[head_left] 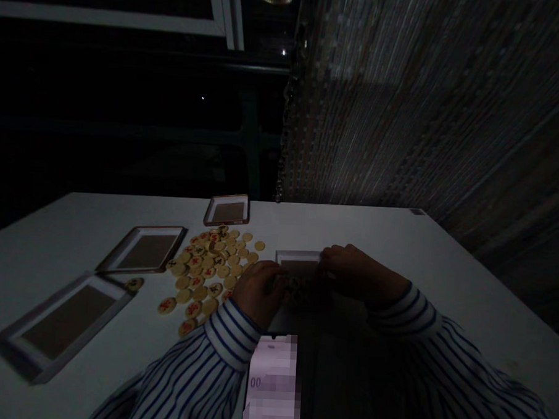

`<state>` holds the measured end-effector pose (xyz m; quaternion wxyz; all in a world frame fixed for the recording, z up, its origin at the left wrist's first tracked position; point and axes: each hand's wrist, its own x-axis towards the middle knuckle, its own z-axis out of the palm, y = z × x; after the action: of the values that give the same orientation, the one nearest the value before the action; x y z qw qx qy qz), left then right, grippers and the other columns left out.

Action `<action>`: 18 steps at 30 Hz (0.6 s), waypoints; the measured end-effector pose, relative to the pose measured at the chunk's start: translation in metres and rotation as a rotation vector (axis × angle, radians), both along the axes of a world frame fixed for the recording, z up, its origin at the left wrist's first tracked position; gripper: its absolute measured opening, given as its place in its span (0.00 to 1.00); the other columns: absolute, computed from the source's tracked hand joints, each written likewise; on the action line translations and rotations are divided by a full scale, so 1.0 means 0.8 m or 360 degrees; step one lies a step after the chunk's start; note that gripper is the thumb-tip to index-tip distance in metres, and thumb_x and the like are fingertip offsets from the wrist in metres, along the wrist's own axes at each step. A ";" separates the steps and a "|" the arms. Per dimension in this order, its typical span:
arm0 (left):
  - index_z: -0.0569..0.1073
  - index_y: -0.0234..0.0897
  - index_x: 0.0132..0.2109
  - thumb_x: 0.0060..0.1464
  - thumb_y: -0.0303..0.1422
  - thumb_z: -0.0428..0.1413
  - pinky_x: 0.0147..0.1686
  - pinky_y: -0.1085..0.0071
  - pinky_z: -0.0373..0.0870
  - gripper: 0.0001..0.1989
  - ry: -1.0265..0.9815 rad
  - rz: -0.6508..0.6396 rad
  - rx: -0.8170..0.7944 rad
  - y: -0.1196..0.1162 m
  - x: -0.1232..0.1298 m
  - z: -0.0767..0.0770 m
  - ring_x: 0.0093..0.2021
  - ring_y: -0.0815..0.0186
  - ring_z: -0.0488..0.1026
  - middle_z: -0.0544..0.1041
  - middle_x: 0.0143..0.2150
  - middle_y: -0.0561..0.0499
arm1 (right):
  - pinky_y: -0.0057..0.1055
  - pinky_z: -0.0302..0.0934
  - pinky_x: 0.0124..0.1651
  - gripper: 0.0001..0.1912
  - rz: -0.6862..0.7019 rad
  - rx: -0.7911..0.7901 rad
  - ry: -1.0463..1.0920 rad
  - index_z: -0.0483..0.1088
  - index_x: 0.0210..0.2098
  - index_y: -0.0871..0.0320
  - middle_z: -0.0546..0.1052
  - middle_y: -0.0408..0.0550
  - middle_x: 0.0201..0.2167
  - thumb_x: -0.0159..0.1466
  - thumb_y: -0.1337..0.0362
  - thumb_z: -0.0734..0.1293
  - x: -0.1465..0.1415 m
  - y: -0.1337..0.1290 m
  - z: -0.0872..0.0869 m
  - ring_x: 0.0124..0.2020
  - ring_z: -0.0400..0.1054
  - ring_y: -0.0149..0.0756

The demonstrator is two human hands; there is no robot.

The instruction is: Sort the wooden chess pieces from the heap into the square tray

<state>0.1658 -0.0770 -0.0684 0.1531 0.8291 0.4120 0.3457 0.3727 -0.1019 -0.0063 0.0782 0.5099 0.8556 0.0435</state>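
In dim light, a small open box [300,255] with a pale rim stands between my two hands. Several round Chinese chess pieces [298,292] lie in its shadowed near part. My left hand [260,290] is at the box's left side with its fingers curled inward. At the right rim is my right hand [353,271], its fingers bent and closed. Shadow hides whatever the fingertips of either hand hold. Left of my left hand spreads a loose heap of wooden Chinese chess pieces [223,271], some with red or black characters facing up.
Three more open box parts rest on the white table [443,284]: a small lid [228,210] at the back, a tray [143,250] left of the heap, and a larger box [66,324] at front left. A lit phone [272,382] lies nearest me. A string curtain [427,105] hangs at right.
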 end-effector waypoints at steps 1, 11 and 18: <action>0.73 0.36 0.37 0.49 0.29 0.51 0.40 0.64 0.68 0.08 0.0000 0.0005 0.0007 0.000 0.000 0.000 0.38 0.64 0.70 0.74 0.36 0.47 | 0.29 0.53 0.33 0.09 0.0001 -0.0008 -0.0009 0.69 0.34 0.57 0.71 0.50 0.33 0.58 0.64 0.59 0.001 0.000 0.000 0.34 0.64 0.35; 0.73 0.37 0.37 0.48 0.29 0.51 0.40 0.64 0.68 0.08 -0.0008 0.0013 0.0025 -0.001 0.001 -0.002 0.38 0.64 0.70 0.74 0.37 0.47 | 0.30 0.53 0.32 0.09 -0.0045 -0.0056 -0.0069 0.69 0.34 0.59 0.71 0.52 0.33 0.56 0.64 0.60 -0.003 -0.002 -0.002 0.34 0.65 0.35; 0.73 0.37 0.37 0.48 0.29 0.52 0.40 0.64 0.68 0.08 -0.0017 0.0010 0.0019 -0.001 0.000 -0.003 0.39 0.64 0.70 0.73 0.37 0.47 | 0.30 0.53 0.32 0.08 -0.0057 -0.0062 -0.0064 0.69 0.33 0.60 0.71 0.52 0.33 0.56 0.65 0.60 -0.006 -0.004 0.002 0.34 0.66 0.36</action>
<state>0.1661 -0.0774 -0.0706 0.1493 0.8268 0.4117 0.3530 0.3677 -0.1051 -0.0049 0.1062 0.5225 0.8452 0.0357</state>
